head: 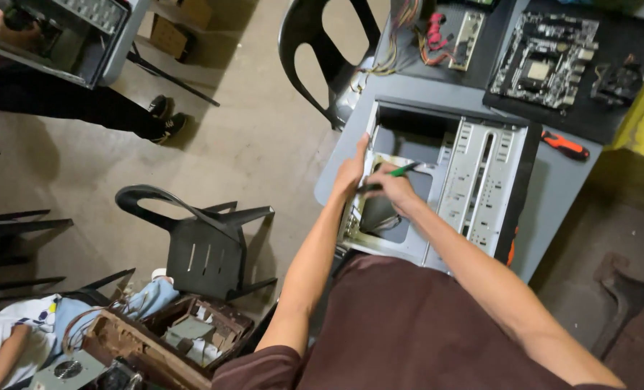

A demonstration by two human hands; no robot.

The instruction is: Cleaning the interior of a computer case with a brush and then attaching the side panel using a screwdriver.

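Right hand [396,189] pinching a green-handled screwdriver [393,174], tip pointing into the open computer case [473,173]; left hand [351,173] resting flat with fingers together along the case's near edge, just beside the right. Case lying on its side on the grey bench [560,180], an orange-handled screwdriver [565,145] lying near its far side, a motherboard [546,49] sitting on a black mat [625,115] beyond. Black chair [206,245] standing on the floor to the left.
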